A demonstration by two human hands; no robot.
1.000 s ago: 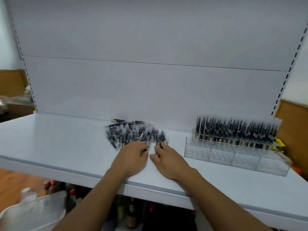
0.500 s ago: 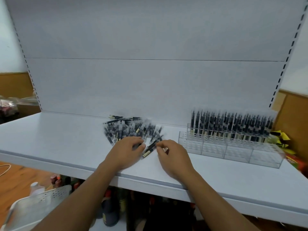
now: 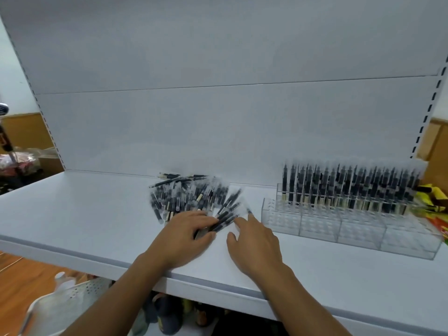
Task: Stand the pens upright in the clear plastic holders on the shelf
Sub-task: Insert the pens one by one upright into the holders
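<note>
On the shelf (image 3: 84,214), left grip (image 3: 186,236) curls round a few pens (image 3: 224,220) beside the pile (image 3: 189,195).
Right grip (image 3: 254,241), fingers spread, rests just right of them.

pens (image 3: 191,197) were black with cream bands | holders (image 3: 358,229) were clear | shelf (image 3: 72,214) was pale grey-white | basket (image 3: 72,301) was white, dotted with holes | packets (image 3: 434,195) were yellow

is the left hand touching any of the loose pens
Touching. The head view shows the left hand gripping a few pens between its fingers and thumb, at the pile's near edge.
</note>
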